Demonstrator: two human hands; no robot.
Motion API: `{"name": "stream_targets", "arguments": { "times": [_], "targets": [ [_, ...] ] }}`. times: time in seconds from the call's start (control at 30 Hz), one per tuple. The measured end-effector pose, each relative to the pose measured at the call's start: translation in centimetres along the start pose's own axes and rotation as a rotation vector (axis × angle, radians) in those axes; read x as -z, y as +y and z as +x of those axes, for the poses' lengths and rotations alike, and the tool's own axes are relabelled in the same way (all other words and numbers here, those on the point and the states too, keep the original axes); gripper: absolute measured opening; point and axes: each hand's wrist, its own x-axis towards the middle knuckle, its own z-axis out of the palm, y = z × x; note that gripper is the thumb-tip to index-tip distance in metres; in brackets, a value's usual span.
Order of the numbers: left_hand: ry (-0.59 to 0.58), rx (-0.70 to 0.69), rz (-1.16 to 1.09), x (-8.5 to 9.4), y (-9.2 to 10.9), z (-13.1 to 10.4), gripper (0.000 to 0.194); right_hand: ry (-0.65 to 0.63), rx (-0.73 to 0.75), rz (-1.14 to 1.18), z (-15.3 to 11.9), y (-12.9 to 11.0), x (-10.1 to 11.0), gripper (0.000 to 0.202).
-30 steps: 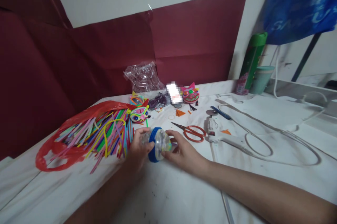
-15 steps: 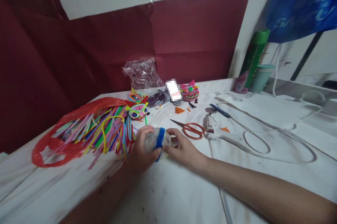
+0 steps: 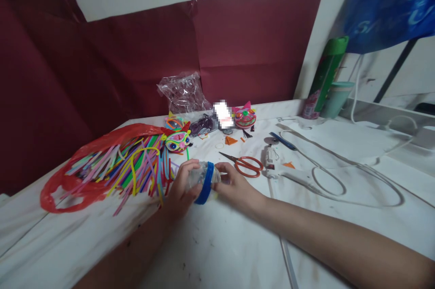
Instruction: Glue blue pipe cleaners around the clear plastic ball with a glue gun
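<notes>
Between my hands is a clear plastic bottle piece [image 3: 196,177], with a fuzzy blue pipe cleaner band [image 3: 205,185] round its middle. My left hand [image 3: 182,187] is closed about its left end, thumb near the band. From the right, my right hand [image 3: 238,188] grips the other end with bent fingers and thumb. Just beyond lie orange-handled scissors [image 3: 247,166], blades pointing left. A white glue gun [image 3: 288,172] with a cord rests farther right. On the left, many coloured pipe cleaners [image 3: 132,166] spread over a red plastic bag [image 3: 57,203].
Decorated animal faces, one yellow and pink [image 3: 177,141] and one pink [image 3: 245,118], stand toward the back. A blue cutter [image 3: 283,141], orange scraps [image 3: 231,140] and a blurred-out phone [image 3: 223,116] lie nearby. A green spray can [image 3: 326,78] and a cup [image 3: 338,98] stand back right.
The bottle piece has turned slightly, and more of the blue band shows at its lower side. My left thumb has shifted left, off the band's front. Both hands keep their grip.
</notes>
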Motion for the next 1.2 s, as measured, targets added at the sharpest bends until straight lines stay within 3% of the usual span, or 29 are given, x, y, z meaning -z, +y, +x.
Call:
{"name": "stream_targets", "arguments": {
  "times": [0.23, 0.5, 0.83, 1.0, 1.1, 1.2],
  "targets": [
    [0.023, 0.085, 0.1, 0.0, 0.3, 0.3, 0.036, -0.001, -0.078, 0.097, 0.3, 0.1, 0.3, 0.037],
    [-0.003, 0.032, 0.073, -0.1, 0.5, 0.8, 0.043, 0.04, -0.097, 0.104, 0.2, 0.1, 0.2, 0.037],
    [0.14, 0.056, 0.133, -1.6, 1.2, 0.5, 0.047, 0.046, -0.028, 0.065, 0.2, 0.3, -0.1, 0.04],
    [0.089, 0.089, 0.12, -1.2, 0.8, 0.8, 0.046, 0.093, -0.05, 0.005, 0.6, -0.3, 0.6, 0.041],
    [0.042, 0.13, 0.093, -0.7, 0.7, 1.0, 0.051, 0.151, 0.018, 0.014, 1.0, -0.7, 1.4, 0.031],
    [0.017, 0.18, 0.062, -0.2, 0.6, 1.1, 0.053, 0.122, 0.037, -0.01, 1.3, -0.5, 1.9, 0.014]
  ]
}}
